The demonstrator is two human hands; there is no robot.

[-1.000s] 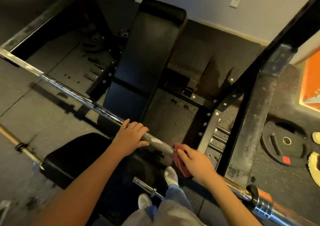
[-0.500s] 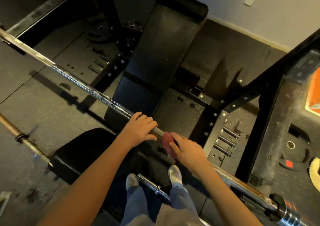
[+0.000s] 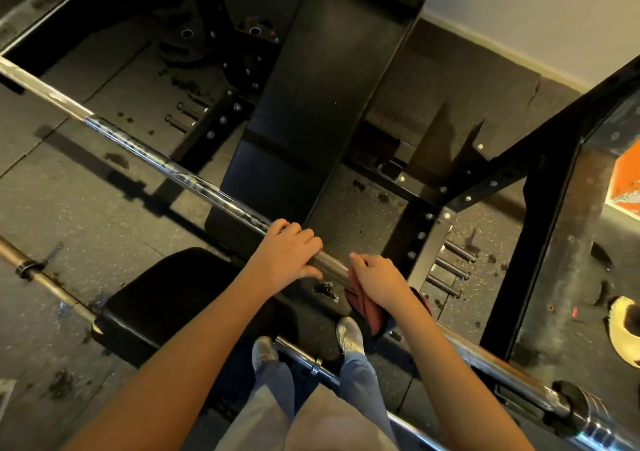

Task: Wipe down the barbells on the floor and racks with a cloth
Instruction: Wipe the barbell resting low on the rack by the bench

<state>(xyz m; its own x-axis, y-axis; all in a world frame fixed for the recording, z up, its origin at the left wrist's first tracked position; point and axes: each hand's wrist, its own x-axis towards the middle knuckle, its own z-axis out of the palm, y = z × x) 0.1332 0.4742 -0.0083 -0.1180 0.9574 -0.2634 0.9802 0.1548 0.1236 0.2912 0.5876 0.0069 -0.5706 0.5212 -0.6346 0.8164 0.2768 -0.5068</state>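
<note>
Racked barbell (image 3: pixel 194 177): 1, running from far left to near right across the view, above the floor (image 3: pixel 69 208).

Left grip (image 3: pixel 284 256): fingers curled over the top of the racked barbell, thumb on the near side, clasping the shaft.

Right grip (image 3: pixel 377 279): just right of the left grip, a short bare stretch of shaft between them. It clutches the cloth (image 3: pixel 363 303) against the shaft.

Cloth: 1, dark red, bunched under the right palm on the bar; a loose fold hangs below, on the near side.

Floor bars: 2 visible lengths. One brass-toned length (image 3: pixel 41 277) at near left with a collar; one chrome length (image 3: pixel 304 357) between the shoes, also with a collar. Cannot tell whether they are one bar; the seat pad hides the join.

Pads: 2, black. Long backrest pad (image 3: pixel 329 104) far centre; seat pad (image 3: pixel 166 305) near left, under the left forearm.

Rack frame (image 3: pixel 547 208): black, on the right.

Storage pegs: 3 on the left (image 3: pixel 187 114), 3 on the right (image 3: pixel 450 268).

Weight plates (image 3: pixel 187 42): 2 centre holes show, far left.

Shoes: 2, pale (image 3: pixel 349 336).
</note>
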